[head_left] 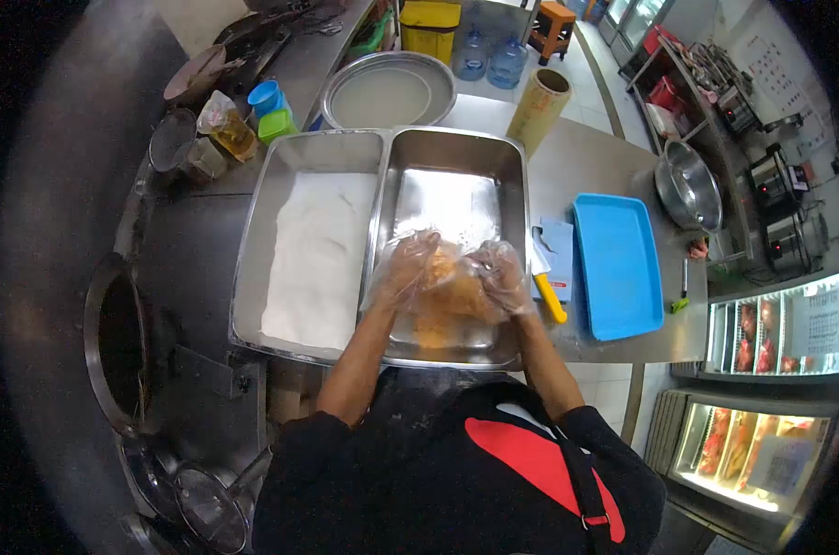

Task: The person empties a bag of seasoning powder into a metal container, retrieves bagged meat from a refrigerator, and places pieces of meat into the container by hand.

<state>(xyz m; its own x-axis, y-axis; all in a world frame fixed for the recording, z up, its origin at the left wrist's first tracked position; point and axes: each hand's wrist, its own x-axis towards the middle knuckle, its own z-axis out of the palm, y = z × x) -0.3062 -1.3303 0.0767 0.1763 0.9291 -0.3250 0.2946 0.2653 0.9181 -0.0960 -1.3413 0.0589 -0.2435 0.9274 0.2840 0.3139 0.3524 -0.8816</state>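
Over the right-hand steel pan (pixel 523 203), both hands wear thin clear plastic gloves. My left hand (pixel 408 268) is closed on the left side of a clear plastic bag with orange-yellow contents (pixel 454 294). At the bag's other side, my right hand (pixel 501 277) is closed on its upper corner. I cannot make out exactly what the orange-yellow contents are. Beside this pan, to the left, stands a second steel pan (pixel 253 268) holding a bed of white powder (pixel 318 259).
Right of the pans lie a yellow-handled knife (pixel 551 294), a small flat scale-like box (pixel 558 242) and a blue tray (pixel 618 268). Behind stand a roll of plastic wrap (pixel 539 106) and a round basin of cloudy liquid (pixel 390 92). A wok (pixel 114 342) is at left.
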